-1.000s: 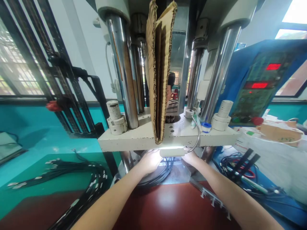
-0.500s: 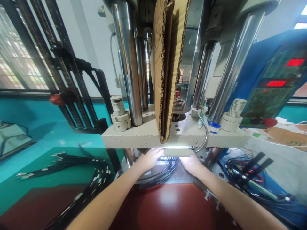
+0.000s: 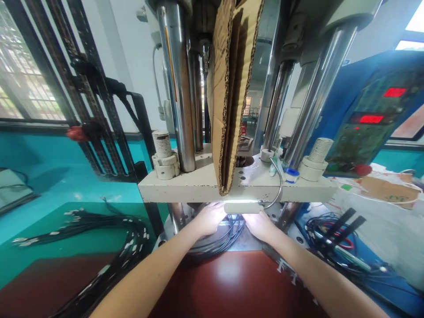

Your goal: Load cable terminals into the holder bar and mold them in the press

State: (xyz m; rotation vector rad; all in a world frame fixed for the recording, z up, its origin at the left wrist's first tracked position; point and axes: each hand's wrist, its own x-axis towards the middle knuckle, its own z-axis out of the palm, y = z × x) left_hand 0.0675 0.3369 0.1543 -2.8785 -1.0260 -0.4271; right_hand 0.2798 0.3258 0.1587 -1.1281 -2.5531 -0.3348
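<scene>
My left hand (image 3: 211, 219) reaches under the pale press plate (image 3: 185, 193). Its fingers are bent and close together, with the tips hidden by the tubular work lamp (image 3: 243, 207). On the other side, my right hand (image 3: 260, 226) is also closed; the lamp covers most of its fingers. What either hand holds, if anything, is out of sight. A bundle of black cables (image 3: 222, 243) curves out between the two hands, over the metal bed of the press. The lamp shines brightly onto both hands.
Folded cardboard (image 3: 228, 110) hangs over the plate's front. Black cables with white ends (image 3: 129, 234) lie at left on a green surface. A reddish-brown board (image 3: 228, 282) is nearest me. At right are coiled cables (image 3: 326, 234) and a control panel (image 3: 371, 119) with red displays.
My right hand has shifted slightly left, closer to my left hand and the cables. The camera view has turned a little. The left hand stays in nearly the same place.
</scene>
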